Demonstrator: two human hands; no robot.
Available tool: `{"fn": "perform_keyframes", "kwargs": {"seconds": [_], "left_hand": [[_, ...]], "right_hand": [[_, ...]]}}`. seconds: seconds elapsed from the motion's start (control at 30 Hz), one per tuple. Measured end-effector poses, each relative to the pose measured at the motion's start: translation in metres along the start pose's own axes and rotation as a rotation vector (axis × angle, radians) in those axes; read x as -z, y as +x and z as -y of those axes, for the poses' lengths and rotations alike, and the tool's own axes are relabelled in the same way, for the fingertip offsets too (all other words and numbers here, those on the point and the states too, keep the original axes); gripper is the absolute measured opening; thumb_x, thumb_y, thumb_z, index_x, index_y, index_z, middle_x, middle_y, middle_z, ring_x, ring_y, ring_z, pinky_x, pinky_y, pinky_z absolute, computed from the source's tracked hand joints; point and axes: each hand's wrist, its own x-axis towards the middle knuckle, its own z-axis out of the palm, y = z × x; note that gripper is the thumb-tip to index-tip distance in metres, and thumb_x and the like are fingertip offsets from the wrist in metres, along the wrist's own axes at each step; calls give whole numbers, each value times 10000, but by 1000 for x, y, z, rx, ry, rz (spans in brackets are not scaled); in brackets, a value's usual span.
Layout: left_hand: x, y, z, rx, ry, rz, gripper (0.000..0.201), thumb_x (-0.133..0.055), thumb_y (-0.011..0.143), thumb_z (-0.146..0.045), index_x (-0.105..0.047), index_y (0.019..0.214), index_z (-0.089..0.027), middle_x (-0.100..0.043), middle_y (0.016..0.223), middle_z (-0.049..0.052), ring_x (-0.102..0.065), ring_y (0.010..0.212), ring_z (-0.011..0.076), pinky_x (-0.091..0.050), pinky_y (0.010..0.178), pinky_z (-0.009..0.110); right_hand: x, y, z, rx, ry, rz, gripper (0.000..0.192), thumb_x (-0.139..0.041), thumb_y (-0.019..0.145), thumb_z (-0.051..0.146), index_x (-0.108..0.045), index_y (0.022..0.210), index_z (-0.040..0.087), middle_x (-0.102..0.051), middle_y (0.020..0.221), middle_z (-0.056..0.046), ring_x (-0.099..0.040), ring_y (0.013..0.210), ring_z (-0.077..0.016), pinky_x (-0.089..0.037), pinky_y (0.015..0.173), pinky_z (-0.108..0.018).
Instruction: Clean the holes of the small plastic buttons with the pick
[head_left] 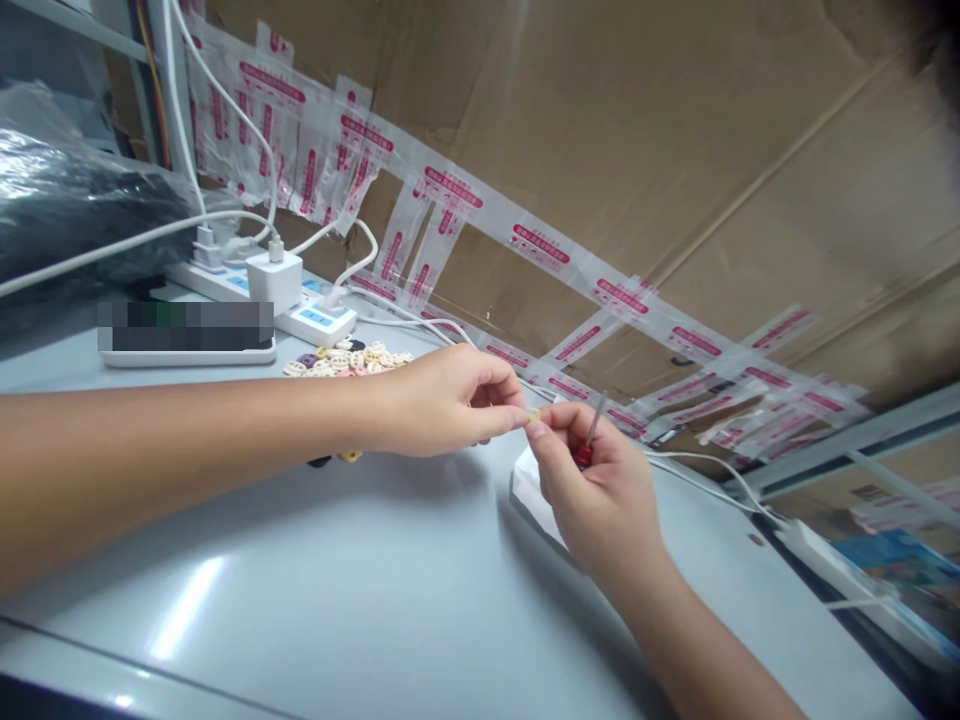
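Both hands, left hand (442, 400) and right hand (592, 490), pinch one small bead (533, 415) above open grey table (337, 580).

left arm (187, 440): bare from the frame edge to the wrist, no sleeve in view
left hand (442, 400): bare, no glove, ring or watch visible
right arm (705, 650): bare forearm, no sleeve showing
right hand (600, 490): bare, no glove or jewellery visible
fingers (551, 455): uncovered, nails short and plain where they show
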Motion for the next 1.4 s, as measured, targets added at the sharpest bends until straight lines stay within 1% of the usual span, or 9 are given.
{"fn": "perform_keyframes", "kwargs": {"seconds": [0.1, 0.17, 0.27, 0.37, 0.5, 0.67, 0.97, 1.13, 1.4], "left_hand": [[7, 1, 3, -53, 236, 29, 152, -559, 871, -313, -646, 904, -193, -698, 840, 15, -589, 690, 143, -411, 616, 263], [13, 0, 2, -22, 396, 147, 181, -566, 849, -287, -663, 975, -200, -708, 900, 23, -596, 733, 157, -401, 632, 269], [19, -3, -2, 54, 521, 352, 292, -622, 827, -380, -676, 1072, -233, -711, 1005, 34, -618, 837, 192, -406, 666, 277], [19, -5, -3, 61, 564, 412, 284, -658, 802, -389, -694, 1047, -250, -701, 1020, 29, -616, 832, 186, -406, 665, 274], [16, -3, 2, 42, 559, 379, 188, -634, 806, -315, -704, 962, -236, -701, 948, 18, -609, 807, 175, -408, 668, 272], [16, 0, 10, 42, 582, 274, 242, -620, 831, -342, -705, 1032, -236, -698, 1024, 42, -615, 854, 193, -412, 704, 287], [12, 0, 17, -21, 524, 298, 174, -547, 846, -183, -716, 878, -210, -707, 846, 11, -603, 759, 156, -404, 678, 260], [10, 2, 15, -44, 513, 175, 160, -562, 801, -139, -683, 895, -187, -692, 832, 4, -599, 736, 145, -399, 647, 250], [7, 7, 21, -90, 321, 10, 137, -617, 746, -125, -704, 846, -157, -704, 819, 9, -645, 731, 131, -465, 652, 225]], "right_hand": [[1, 6, -3, -4, -39, -49, 230, -674, 831, 403, -574, 782, 201, -384, 495, 83, -312, 425, -77, -230, 413, -228], [2, 9, -6, -13, -45, -85, 234, -677, 812, 402, -568, 758, 202, -386, 505, 80, -305, 437, -76, -233, 417, -227], [2, 11, -9, -38, -22, -96, 242, -673, 804, 413, -559, 750, 206, -379, 514, 84, -282, 441, -72, -220, 416, -226], [2, 11, -11, -46, -6, -73, 250, -679, 797, 420, -555, 752, 207, -377, 518, 86, -283, 444, -73, -221, 416, -227], [3, 10, -11, -47, -3, -57, 253, -679, 803, 420, -549, 755, 209, -370, 524, 88, -286, 452, -71, -222, 419, -221], [3, 11, -12, -36, -12, -54, 247, -671, 813, 418, -555, 757, 207, -373, 515, 90, -288, 448, -69, -228, 421, -218], [1, 8, -9, -65, 32, -15, 242, -690, 790, 390, -535, 745, 210, -361, 493, 100, -295, 410, -60, -205, 399, -210], [2, 10, -10, -138, 108, 17, 254, -720, 761, 393, -538, 750, 215, -339, 480, 108, -250, 406, -55, -190, 392, -207], [1, 13, -6, -275, 237, 87, 287, -748, 728, 407, -526, 787, 234, -319, 397, 129, -219, 342, -55, -145, 350, -190]]}}
